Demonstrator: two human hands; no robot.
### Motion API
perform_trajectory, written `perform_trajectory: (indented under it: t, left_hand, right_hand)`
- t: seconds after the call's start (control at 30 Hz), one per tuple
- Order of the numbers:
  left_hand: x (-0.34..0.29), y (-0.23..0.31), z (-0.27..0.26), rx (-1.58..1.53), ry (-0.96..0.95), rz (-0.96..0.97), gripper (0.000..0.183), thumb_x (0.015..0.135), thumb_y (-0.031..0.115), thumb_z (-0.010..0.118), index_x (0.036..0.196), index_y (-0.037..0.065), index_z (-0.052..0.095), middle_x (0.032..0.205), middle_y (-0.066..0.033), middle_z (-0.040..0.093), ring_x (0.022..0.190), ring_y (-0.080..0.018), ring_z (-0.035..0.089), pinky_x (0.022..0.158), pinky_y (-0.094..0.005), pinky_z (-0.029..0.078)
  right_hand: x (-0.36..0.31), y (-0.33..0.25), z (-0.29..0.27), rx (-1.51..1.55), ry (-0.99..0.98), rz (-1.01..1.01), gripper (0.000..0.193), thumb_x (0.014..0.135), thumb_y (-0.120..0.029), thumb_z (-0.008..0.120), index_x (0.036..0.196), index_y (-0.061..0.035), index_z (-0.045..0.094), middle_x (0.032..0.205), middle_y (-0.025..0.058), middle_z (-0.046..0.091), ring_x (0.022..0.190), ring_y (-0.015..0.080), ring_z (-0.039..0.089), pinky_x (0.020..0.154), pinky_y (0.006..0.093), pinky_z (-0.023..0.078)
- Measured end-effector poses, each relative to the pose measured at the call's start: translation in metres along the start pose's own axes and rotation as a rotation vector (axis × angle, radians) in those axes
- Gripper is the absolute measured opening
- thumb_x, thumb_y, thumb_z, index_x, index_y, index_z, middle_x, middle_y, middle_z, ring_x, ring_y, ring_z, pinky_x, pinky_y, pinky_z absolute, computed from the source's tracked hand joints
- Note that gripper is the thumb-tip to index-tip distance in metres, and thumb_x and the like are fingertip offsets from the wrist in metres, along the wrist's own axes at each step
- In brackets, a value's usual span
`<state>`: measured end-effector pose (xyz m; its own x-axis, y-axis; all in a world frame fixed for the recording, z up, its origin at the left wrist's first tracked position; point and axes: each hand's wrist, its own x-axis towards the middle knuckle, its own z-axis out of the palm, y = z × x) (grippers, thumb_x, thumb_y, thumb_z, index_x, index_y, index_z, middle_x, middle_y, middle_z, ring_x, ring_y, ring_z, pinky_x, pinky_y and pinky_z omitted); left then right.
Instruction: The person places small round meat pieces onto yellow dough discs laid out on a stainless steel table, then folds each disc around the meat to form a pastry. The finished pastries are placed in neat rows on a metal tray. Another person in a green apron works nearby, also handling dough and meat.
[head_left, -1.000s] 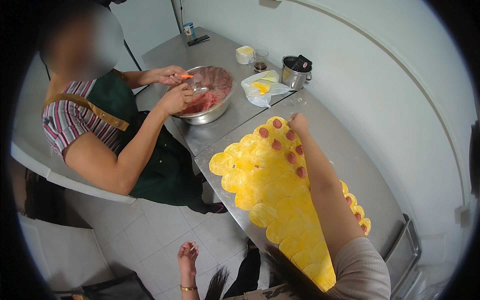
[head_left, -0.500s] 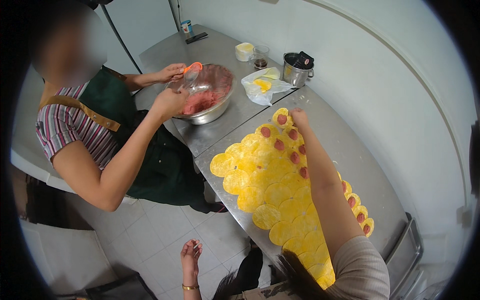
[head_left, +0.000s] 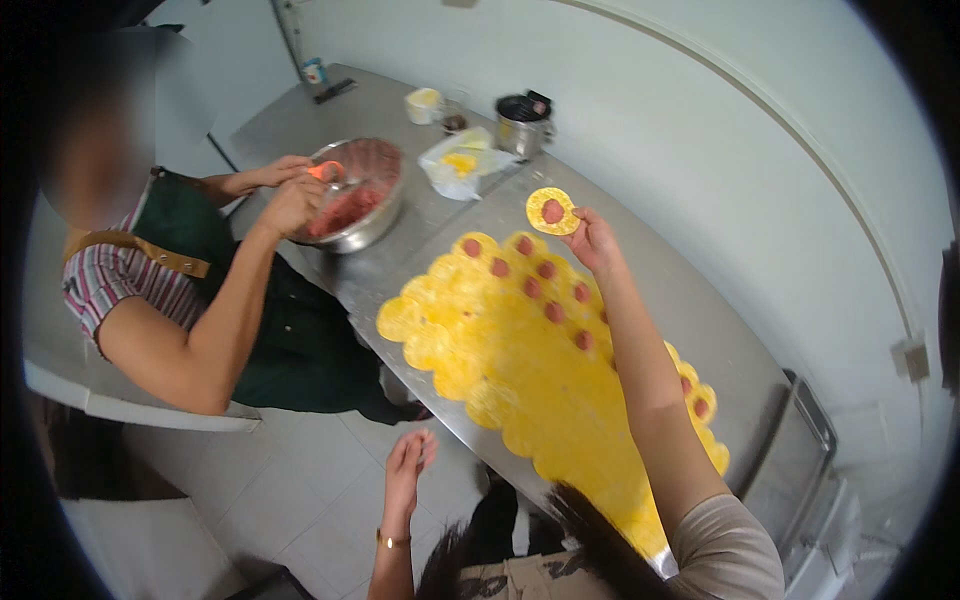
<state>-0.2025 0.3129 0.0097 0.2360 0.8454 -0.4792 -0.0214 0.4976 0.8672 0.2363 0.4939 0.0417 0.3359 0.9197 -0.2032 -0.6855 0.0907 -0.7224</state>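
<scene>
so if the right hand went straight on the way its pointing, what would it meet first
Most likely the steel pot, with the yellow round held in the right hand leading; height is unclear from this view, so it could pass above.

Overlapping wrappers [head_left: 470, 345] cover the near part of the table [head_left: 700, 310], with dabs of paste [head_left: 554, 312] on those toward the far right. Just beyond them, the right hand [head_left: 594, 240] holds a single wrapper [head_left: 534, 211]; the left hand [head_left: 411, 456] is outside the table's left edge. Far left on the table stands a bowl [head_left: 368, 236]; right of it lies a bag [head_left: 448, 183], with a pot [head_left: 522, 138] farther right and a tub [head_left: 424, 106] behind. A co-worker [head_left: 265, 335] stands left of the table.
</scene>
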Motion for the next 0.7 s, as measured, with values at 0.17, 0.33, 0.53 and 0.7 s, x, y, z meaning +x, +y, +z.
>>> perform_trajectory:
  t: [0.17, 0.33, 0.53, 0.7]
  left_hand:
    - [0.018, 0.033, 0.113, 0.052, -0.408, 0.115, 0.036, 0.096, 0.029, 0.045, 0.121, 0.003, 0.050, 0.114, -0.0073, 0.055, 0.107, -0.0165, 0.055, 0.090, -0.0309, 0.044]
    - [-0.022, 0.025, 0.223, -0.030, -0.708, -0.011, 0.033, 0.096, 0.023, 0.047, 0.119, 0.001, 0.050, 0.111, -0.0077, 0.057, 0.104, -0.0170, 0.056, 0.088, -0.0303, 0.047]
    - [-0.100, -0.049, 0.264, 0.201, -0.922, -0.094, 0.025, 0.094, 0.016, 0.049, 0.113, 0.001, 0.055, 0.107, -0.0044, 0.056, 0.095, -0.0118, 0.057, 0.082, -0.0274, 0.049]
    - [-0.153, -0.105, 0.274, 0.391, -0.901, -0.094, 0.024, 0.091, 0.013, 0.051, 0.109, -0.002, 0.058, 0.098, -0.0055, 0.061, 0.088, -0.0142, 0.060, 0.074, -0.0272, 0.051]
  right_hand:
    - [-0.162, -0.040, -0.024, -0.078, 0.038, 0.168, 0.019, 0.089, -0.013, 0.040, 0.100, 0.0015, 0.048, 0.107, 0.0174, 0.059, 0.092, 0.0298, 0.061, 0.085, 0.0412, 0.050]
    - [-0.335, -0.038, -0.060, 0.024, 0.175, 0.095, 0.019, 0.090, -0.012, 0.043, 0.104, -0.0007, 0.048, 0.106, 0.0143, 0.059, 0.090, 0.0231, 0.063, 0.080, 0.0348, 0.054]
    - [-0.492, -0.001, -0.097, 0.062, 0.465, -0.041, 0.021, 0.090, -0.008, 0.043, 0.110, -0.0022, 0.047, 0.103, 0.0099, 0.058, 0.092, 0.0189, 0.062, 0.080, 0.0322, 0.053]
    - [-0.581, 0.037, -0.123, 0.064, 0.623, -0.100, 0.028, 0.091, -0.010, 0.045, 0.117, 0.0009, 0.047, 0.109, 0.0101, 0.057, 0.098, 0.0166, 0.059, 0.081, 0.0304, 0.051]
